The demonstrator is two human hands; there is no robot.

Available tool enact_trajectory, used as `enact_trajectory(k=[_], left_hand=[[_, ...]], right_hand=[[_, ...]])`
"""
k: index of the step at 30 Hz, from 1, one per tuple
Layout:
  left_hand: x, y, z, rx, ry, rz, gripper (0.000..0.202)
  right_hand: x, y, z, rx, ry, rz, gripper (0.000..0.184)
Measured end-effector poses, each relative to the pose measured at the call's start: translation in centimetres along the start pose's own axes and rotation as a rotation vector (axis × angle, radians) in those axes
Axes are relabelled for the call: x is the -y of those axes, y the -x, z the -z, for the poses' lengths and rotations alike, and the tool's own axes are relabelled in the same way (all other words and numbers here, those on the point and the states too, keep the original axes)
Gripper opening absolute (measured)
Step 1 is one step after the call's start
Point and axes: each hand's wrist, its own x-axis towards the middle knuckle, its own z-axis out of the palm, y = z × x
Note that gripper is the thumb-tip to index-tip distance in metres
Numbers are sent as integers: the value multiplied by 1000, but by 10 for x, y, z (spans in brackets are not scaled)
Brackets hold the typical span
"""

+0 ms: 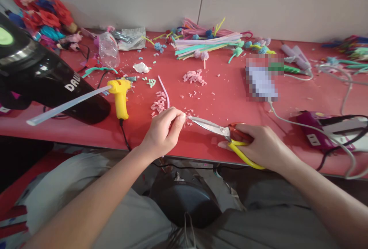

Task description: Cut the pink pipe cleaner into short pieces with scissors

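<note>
Left hand [162, 132]: the grip pinches the near end of the pink stem [164, 90] between thumb and forefinger. From the grip, the stem's long axis runs away from the person over the table [230, 99], curving slightly left.

Right hand [264, 147]: the grip is closed around the handles of the scissors [212, 127]. The blades are nearly together and point left. The blade tip lies just beside the left fingertips, roughly across the stem's axis.

Cut pink bits [159, 105] lie beside the stem. A glue gun [120, 94] stands farther left.
</note>
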Motion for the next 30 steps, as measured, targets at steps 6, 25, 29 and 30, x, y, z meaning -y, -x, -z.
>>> enact_trajectory(k=[6, 25, 29, 30], left_hand=[[2, -1, -1, -3, -3, -11, 19], [1, 0, 0, 4, 18, -9, 20], [2, 0, 0, 3, 27, -16, 19], [2, 0, -1, 4, 27, -15, 18]], right_hand=[[1, 0, 1, -6, -2, 17, 66], [1, 1, 2, 1, 5, 23, 61], [2, -1, 2, 5, -3, 13, 63], [2, -1, 2, 1, -6, 11, 63]])
